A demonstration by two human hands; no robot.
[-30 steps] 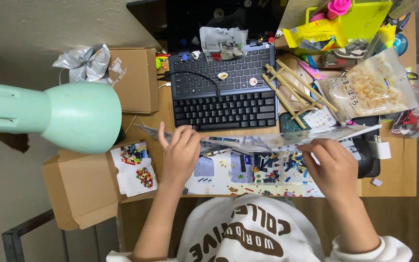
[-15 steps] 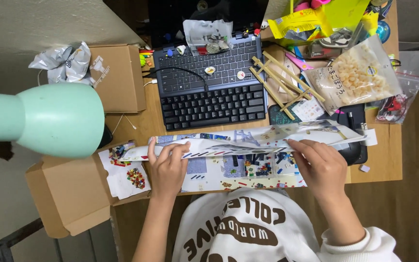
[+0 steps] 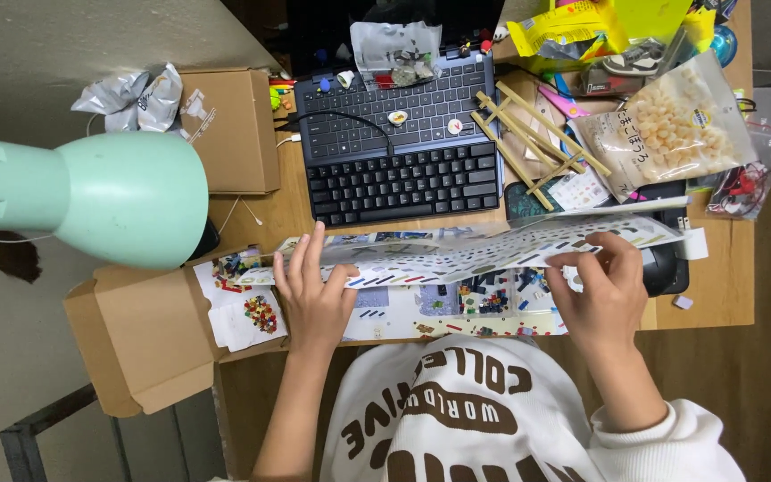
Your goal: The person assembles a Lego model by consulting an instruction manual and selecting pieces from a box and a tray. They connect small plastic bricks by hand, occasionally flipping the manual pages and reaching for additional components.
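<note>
Left hand (image 3: pixel 310 295): lower left of centre in the frame, palm down, fingers spread and lying flat on the left end of the booklet; thumb tucked toward the page edge, so it presses rather than clamps
Right hand (image 3: pixel 604 290): lower right of centre, fingers curled together and pinched on the right part of the same sheet, lifting that edge slightly
Booklet (image 3: pixel 475 254): a long printed page of small coloured brick pictures, spread across the middle of the frame just below the keyboard (image 3: pixel 403 178)
Long axis: runs left to right across the picture, rising a little toward the right, from one hand to the other
Which way it lies: the page stretches rightward from the left hand and leftward from the right hand; its far right tip passes beyond the right hand toward the desk (image 3: pixel 725 295) edge
Nearer hand: both are on it; the right hand has the firmer hold
Underneath: more open pages with brick pictures, partly covered
Around: mint-green lamp (image 3: pixel 127 196) at the left, open cardboard box (image 3: pixel 145 339) at lower left, snack bag (image 3: pixel 671 134) at upper right
</note>
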